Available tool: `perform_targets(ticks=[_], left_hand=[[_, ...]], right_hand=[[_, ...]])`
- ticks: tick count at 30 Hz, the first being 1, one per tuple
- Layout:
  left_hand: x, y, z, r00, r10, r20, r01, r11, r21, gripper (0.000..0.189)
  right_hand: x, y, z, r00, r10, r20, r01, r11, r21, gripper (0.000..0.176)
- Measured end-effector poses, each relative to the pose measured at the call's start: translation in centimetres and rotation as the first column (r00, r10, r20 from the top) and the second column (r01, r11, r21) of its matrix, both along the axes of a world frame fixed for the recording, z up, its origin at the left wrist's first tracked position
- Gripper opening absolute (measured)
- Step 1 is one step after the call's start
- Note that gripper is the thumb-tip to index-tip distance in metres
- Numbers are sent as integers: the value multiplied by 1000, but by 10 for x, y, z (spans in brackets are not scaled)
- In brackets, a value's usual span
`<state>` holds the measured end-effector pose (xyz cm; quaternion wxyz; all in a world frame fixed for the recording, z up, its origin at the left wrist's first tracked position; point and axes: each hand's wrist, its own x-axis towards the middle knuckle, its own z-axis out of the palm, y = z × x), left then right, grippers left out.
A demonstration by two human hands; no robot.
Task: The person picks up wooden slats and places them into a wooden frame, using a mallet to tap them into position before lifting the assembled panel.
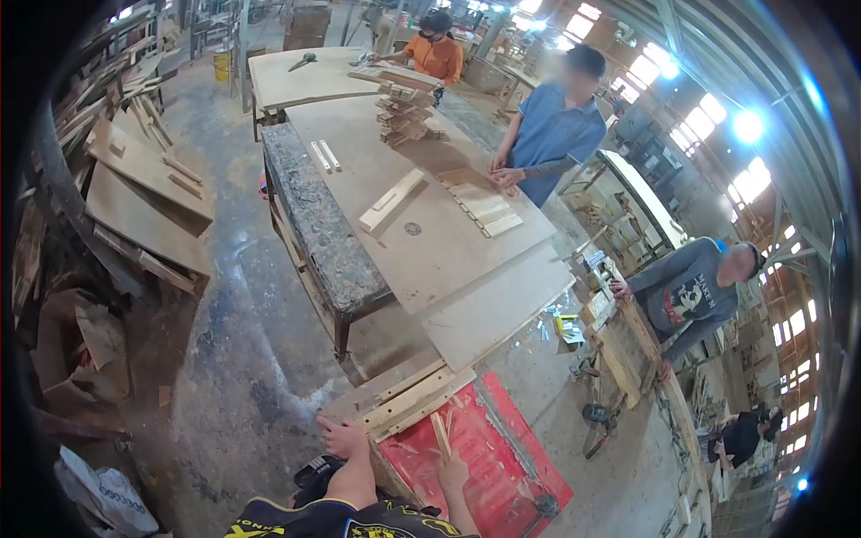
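My right hand (456,471) is closed around the lower end of a short, narrow wooden strip (440,436), held above a red sheet (520,448). My left hand (343,438) is at the near end of a greyish board (381,387), with some fingers stretched out and nothing visible in it. Right beside that hand lie pale wooden rails (421,401) with dark holes, along the edge of the red sheet. Part of my left palm is turned out of sight.
A large panel table (395,260) carries stacked wooden pieces (408,112) and a row of slats (480,204). One person in blue (560,130) stands beside it, another in grey (691,291) at the right. A power tool (599,414) lies on the floor. Leaning boards (148,197) stand left.
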<state>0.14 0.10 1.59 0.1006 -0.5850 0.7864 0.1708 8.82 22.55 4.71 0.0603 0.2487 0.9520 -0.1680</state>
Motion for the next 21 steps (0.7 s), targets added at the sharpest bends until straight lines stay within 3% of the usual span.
perform_targets(ticks=[4,8,14,17,20,21], left_hand=[[0,-2,-10,1000,-16,-27,15,998,-63,71],[0,-1,-2,1000,-2,7,2,1000,-4,70],[-3,-4,-5,1000,13,28,-14,1000,7,71],[-3,-5,0,1000,10,23,-10,1000,12,71],[-2,-4,-3,1000,2,23,-1,1000,-21,71],[-1,-5,0,1000,2,17,-2,1000,-11,71]], right_hand=[[11,-7,-9,998,-39,48,42,997,-59,37],[13,-9,-23,992,-29,124,37,997,-62,39],[22,14,-39,999,-21,-48,9,973,-229,40],[25,7,2,960,-196,-200,167,974,-154,36],[30,7,31,865,-380,-329,319,921,-224,32],[35,9,27,884,-336,-325,296,941,-166,32]])
